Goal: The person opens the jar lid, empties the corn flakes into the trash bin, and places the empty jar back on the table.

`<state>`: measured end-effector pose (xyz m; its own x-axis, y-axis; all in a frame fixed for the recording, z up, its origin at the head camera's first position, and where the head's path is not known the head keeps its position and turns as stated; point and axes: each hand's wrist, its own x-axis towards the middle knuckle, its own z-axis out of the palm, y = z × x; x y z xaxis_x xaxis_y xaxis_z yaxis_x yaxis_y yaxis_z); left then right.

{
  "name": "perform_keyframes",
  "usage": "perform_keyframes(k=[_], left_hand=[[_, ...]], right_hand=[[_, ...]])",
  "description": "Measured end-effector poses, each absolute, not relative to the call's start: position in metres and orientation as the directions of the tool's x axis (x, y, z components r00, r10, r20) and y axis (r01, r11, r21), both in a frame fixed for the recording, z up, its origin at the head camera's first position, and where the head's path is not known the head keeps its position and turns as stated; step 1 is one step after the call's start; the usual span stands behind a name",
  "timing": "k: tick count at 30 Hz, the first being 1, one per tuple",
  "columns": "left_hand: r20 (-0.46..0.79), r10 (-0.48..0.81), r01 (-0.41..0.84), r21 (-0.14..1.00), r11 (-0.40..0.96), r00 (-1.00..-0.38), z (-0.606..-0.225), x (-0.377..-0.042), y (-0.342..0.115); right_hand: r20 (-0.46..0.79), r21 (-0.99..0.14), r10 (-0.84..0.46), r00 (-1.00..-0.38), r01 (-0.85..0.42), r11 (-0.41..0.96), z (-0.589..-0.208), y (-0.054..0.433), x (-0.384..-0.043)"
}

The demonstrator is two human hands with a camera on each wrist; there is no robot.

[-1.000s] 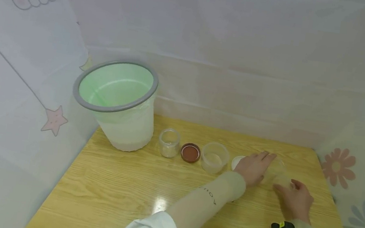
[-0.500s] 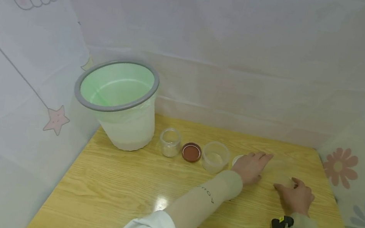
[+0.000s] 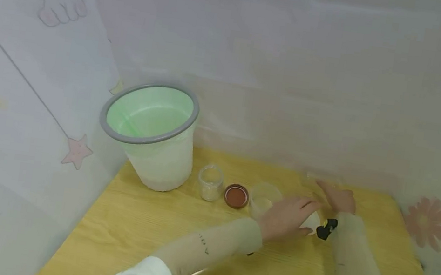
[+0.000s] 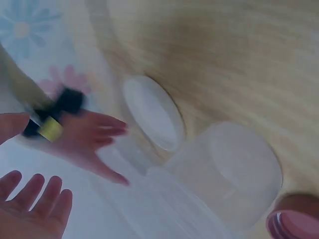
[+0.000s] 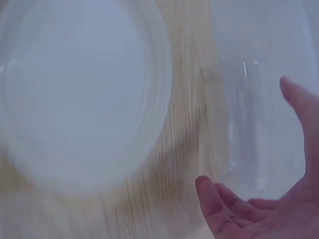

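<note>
My left hand (image 3: 286, 216) reaches over the white round lid (image 4: 154, 112), partly covering it in the head view. Its fingers (image 4: 55, 201) and thumb are spread, with nothing between them in the left wrist view. Farther back, my right hand (image 3: 338, 198) is beside a clear see-through container (image 5: 249, 124) near the table's back edge. The thumb and fingers of that hand stand apart, with the container showing in the gap beyond them. A translucent round tub (image 3: 264, 198) stands just left of the left hand, which hides part of it.
A pale green bucket (image 3: 157, 166) with a grey rim stands at the back left. Right of it are a clear jar (image 3: 210, 183) and a brown lid (image 3: 236, 196) on the wooden table (image 3: 138, 239). Printed sheeting rises behind and at both sides.
My right hand has moved back and left towards the rear edge, and the clear container now shows there. My left hand has shifted nearer and left, uncovering more of the white lid. The head view has shifted.
</note>
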<state>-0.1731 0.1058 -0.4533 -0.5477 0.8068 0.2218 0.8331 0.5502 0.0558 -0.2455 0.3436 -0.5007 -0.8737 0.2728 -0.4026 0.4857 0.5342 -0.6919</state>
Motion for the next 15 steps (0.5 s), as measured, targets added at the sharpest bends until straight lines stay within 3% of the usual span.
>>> perform_keyframes(k=[3,7,11,15], left_hand=[[0.286,0.814,0.863,0.149,0.483,-0.505,-0.454,-0.156,0.074],[0.287,0.792,0.837,0.29,0.465,-0.539,-0.456,-0.144,0.038],[0.286,0.768,0.809,0.347,0.475,-0.574,-0.454,-0.136,0.01],[0.324,0.744,0.804,0.356,0.476,-0.584,-0.457,-0.137,-0.014]], right_hand=[[-0.467,-0.64,0.259,-0.846,0.525,0.562,-0.506,0.338,-0.264],[-0.461,-0.654,0.322,-0.827,0.562,0.507,-0.517,0.342,-0.276],[-0.351,-0.799,0.441,-0.826,0.51,0.319,-0.521,0.349,-0.273],[-0.212,-0.842,0.469,-0.857,0.404,0.358,-0.515,0.351,-0.268]])
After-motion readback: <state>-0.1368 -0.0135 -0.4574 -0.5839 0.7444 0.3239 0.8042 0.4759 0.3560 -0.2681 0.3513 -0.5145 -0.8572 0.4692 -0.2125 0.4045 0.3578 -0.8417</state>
